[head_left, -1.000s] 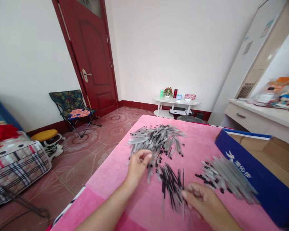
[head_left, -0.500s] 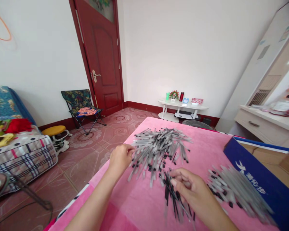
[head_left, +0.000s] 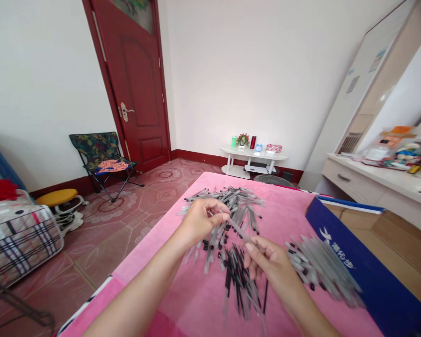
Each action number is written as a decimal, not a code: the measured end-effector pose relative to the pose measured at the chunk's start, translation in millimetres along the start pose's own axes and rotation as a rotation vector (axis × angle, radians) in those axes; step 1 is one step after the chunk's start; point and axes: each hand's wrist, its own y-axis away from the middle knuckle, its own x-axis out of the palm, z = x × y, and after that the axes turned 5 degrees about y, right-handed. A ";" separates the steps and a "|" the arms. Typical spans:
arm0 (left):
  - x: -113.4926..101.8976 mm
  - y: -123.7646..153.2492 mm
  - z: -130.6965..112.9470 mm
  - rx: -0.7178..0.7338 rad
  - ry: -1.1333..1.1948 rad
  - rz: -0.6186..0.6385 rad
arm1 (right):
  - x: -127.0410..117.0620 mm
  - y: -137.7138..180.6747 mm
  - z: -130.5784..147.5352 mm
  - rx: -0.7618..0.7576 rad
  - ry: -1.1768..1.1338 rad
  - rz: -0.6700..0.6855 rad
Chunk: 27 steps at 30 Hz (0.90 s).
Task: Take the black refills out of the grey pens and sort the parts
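My left hand (head_left: 205, 217) is closed in a pinch on the upper end of a translucent grey pen barrel (head_left: 239, 230), above the large pile. At the barrel's lower end my right hand (head_left: 264, 257) is closed, thumb and fingers pinching it. I cannot make out whether a thin refill is also in those fingers. Behind my left hand spreads a pile of grey pen barrels (head_left: 247, 199) with black ends. Below the barrel, partly beside my right hand, lies a loose bunch of black-and-clear pen refills (head_left: 236, 281). Several pens (head_left: 331, 267) lie in a neater heap to the right.
A blue open cardboard box (head_left: 351, 252) stands on the right of the pink-covered table (head_left: 284, 196). Beyond it is a white cabinet (head_left: 358, 178). A low white stand (head_left: 228, 152), a folding chair (head_left: 101, 150) and a yellow stool (head_left: 56, 196) stand farther off.
My left hand has moved right from the pile's left edge, now with a pen barrel. My right hand has lifted off the refills to meet the barrel. The view has turned slightly right.
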 end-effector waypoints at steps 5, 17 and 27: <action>29.7 -4.5 14.0 -0.030 0.398 -0.036 | -1.6 1.1 -6.0 0.020 0.071 0.086; 42.9 5.0 24.7 -0.084 0.371 -0.013 | -31.1 0.0 -2.4 -0.162 0.655 -0.159; -22.2 -10.1 103.2 -0.192 -0.565 -0.392 | -172.6 11.4 -53.8 0.455 1.362 -0.331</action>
